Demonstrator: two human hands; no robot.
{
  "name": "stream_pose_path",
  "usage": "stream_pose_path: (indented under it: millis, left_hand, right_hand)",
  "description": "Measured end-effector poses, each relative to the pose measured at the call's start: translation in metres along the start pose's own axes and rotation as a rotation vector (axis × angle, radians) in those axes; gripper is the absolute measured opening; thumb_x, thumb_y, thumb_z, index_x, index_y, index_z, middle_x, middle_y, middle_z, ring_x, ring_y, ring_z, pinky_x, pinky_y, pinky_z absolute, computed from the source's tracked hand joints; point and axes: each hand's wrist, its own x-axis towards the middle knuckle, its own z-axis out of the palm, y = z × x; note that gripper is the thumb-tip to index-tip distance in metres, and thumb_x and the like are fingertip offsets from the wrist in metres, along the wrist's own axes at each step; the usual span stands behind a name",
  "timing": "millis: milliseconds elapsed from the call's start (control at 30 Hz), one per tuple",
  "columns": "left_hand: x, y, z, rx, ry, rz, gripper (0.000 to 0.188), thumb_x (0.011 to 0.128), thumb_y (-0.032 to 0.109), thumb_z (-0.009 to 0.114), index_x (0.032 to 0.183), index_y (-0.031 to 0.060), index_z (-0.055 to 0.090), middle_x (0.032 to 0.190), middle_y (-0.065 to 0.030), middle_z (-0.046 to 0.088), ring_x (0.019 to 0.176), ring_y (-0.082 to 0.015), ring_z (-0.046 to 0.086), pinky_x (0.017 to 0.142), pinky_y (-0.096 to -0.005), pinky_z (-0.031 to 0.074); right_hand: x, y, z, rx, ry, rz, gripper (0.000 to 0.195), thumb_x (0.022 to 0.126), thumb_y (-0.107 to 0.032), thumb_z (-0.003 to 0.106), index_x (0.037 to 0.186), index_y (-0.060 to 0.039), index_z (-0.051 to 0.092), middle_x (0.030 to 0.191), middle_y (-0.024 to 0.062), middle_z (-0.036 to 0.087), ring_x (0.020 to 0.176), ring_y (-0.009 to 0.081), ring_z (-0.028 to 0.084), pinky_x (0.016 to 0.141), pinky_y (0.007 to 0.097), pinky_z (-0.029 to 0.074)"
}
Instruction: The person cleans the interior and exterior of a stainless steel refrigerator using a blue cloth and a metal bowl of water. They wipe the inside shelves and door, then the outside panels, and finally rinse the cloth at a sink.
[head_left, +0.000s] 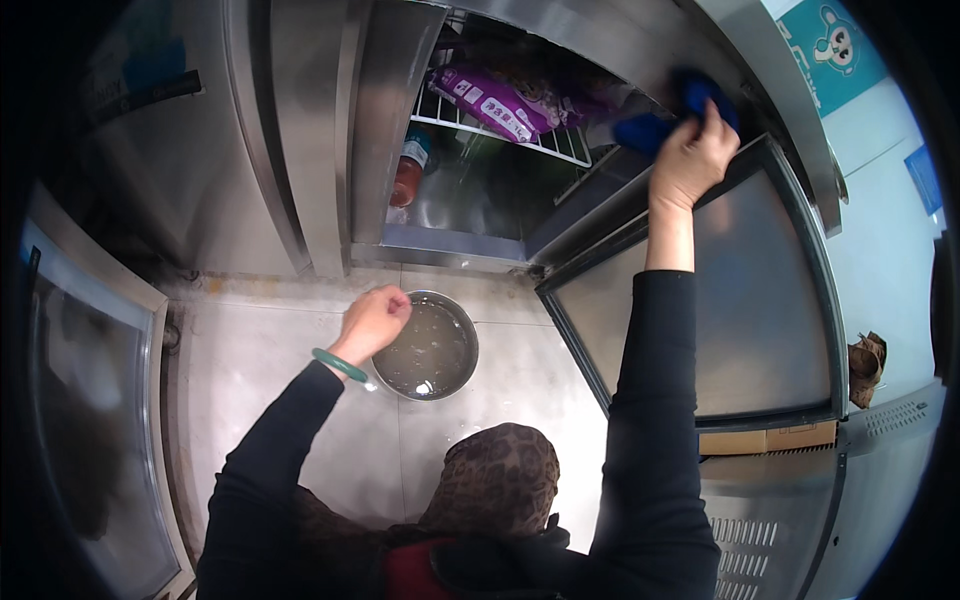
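My right hand (694, 161) grips a dark blue cloth (646, 133), partly blurred, at the upper right edge of an open stainless steel refrigerator compartment. Over the left rim of a round metal basin (427, 349), my left hand (376, 321) hangs with its fingers curled in and no object visible in it. Whether it touches the rim I cannot tell. A green bangle (340, 365) circles that wrist. Cloudy water fills the basin, which stands on the tiled floor. Inside the compartment, purple printed bags (495, 101) lie on a white wire shelf (551, 150).
The compartment's door (750, 300) stands swung out to the right. A jar with reddish contents (406, 176) is below the shelf at the left. Another glass-fronted cabinet (97, 405) borders the floor on the left. Crumpled brown paper (866, 367) lies far right, near a cardboard piece (765, 439).
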Motion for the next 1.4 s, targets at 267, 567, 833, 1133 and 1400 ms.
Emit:
stream_pose_path:
  millis: [267, 567, 833, 1133, 1400]
  left_hand:
    - [-0.002, -0.048, 0.005, 0.505, -0.137, -0.074, 0.032, 0.074, 0.031, 0.063, 0.097, 0.0083, 0.063, 0.091, -0.013, 0.063, 0.089, -0.0292, 0.06, 0.077, -0.0395, 0.047]
    - [0.004, -0.048, 0.009, 0.511, -0.269, -0.14, 0.036, 0.075, 0.034, 0.063, 0.099, 0.0067, 0.062, 0.099, -0.0137, 0.063, 0.095, -0.0295, 0.059, 0.082, -0.0393, 0.046]
    - [0.005, -0.049, 0.011, 0.458, -0.355, -0.19, 0.051, 0.074, 0.035, 0.064, 0.114, 0.0044, 0.055, 0.108, -0.0175, 0.059, 0.103, -0.0308, 0.055, 0.087, -0.0395, 0.043]
    - [0.001, -0.066, 0.005, 0.343, -0.351, -0.218, 0.055, 0.074, 0.034, 0.063, 0.116, 0.0006, 0.052, 0.109, -0.0193, 0.058, 0.103, -0.0328, 0.055, 0.089, -0.0374, 0.043]
    - [0.006, -0.068, 0.021, 0.313, -0.329, -0.124, 0.05, 0.074, 0.034, 0.063, 0.112, 0.0031, 0.055, 0.106, -0.0164, 0.06, 0.1, -0.0317, 0.056, 0.086, -0.0381, 0.045]
  right_hand:
    - [0.009, -0.048, 0.013, -0.004, 0.05, 0.087, 0.03, 0.075, -0.004, 0.057, 0.103, 0.0054, 0.055, 0.092, 0.0196, 0.049, 0.079, 0.0341, 0.054, 0.071, 0.0385, 0.047]
    - [0.02, 0.0, -0.001, -0.179, -0.109, 0.045, 0.037, 0.074, -0.003, 0.055, 0.111, 0.0009, 0.053, 0.096, 0.019, 0.05, 0.083, 0.0347, 0.054, 0.073, 0.0388, 0.047]
    - [0.031, -0.059, 0.014, -0.035, 0.02, 0.009, 0.024, 0.073, -0.003, 0.052, 0.095, 0.0052, 0.053, 0.085, 0.0186, 0.05, 0.076, 0.034, 0.054, 0.063, 0.0404, 0.048]
    - [0.014, -0.063, 0.016, 0.025, 0.024, -0.218, 0.031, 0.073, 0.0, 0.054, 0.102, -0.0057, 0.061, 0.09, 0.0131, 0.054, 0.083, 0.0298, 0.054, 0.074, 0.0365, 0.046]
    - [0.043, -0.092, 0.019, -0.014, 0.0, 0.052, 0.021, 0.073, -0.006, 0.054, 0.09, 0.0054, 0.057, 0.085, 0.0211, 0.051, 0.079, 0.0364, 0.053, 0.07, 0.0424, 0.045]
